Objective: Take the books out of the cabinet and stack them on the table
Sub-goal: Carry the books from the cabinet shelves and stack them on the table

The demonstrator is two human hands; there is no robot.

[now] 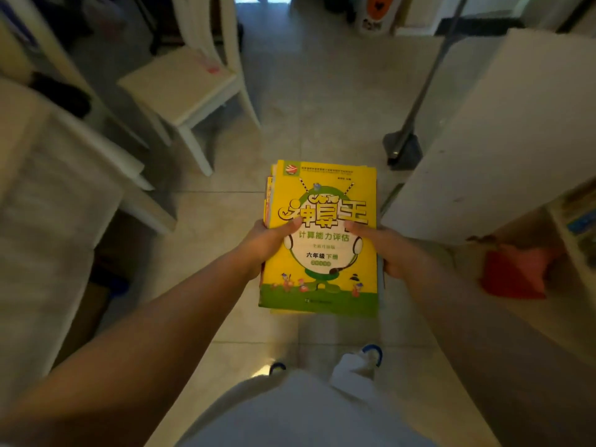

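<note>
A stack of books [322, 279] with a yellow and green cover on top is held flat in front of me, above the tiled floor. My left hand [264, 243] grips its left edge, thumb on the cover. On the right edge my right hand [387, 250] does the same. An open white cabinet door [503, 133] stands at the right, and more books [580, 221] show on a shelf at the far right edge. Part of a pale table [38, 195] fills the left side.
A white chair [183, 82] stands on the floor ahead to the left. A mop or broom [403, 146] leans ahead on the right, beside the cabinet door. A red bag [516, 272] lies low by the cabinet. My legs and slippers are below.
</note>
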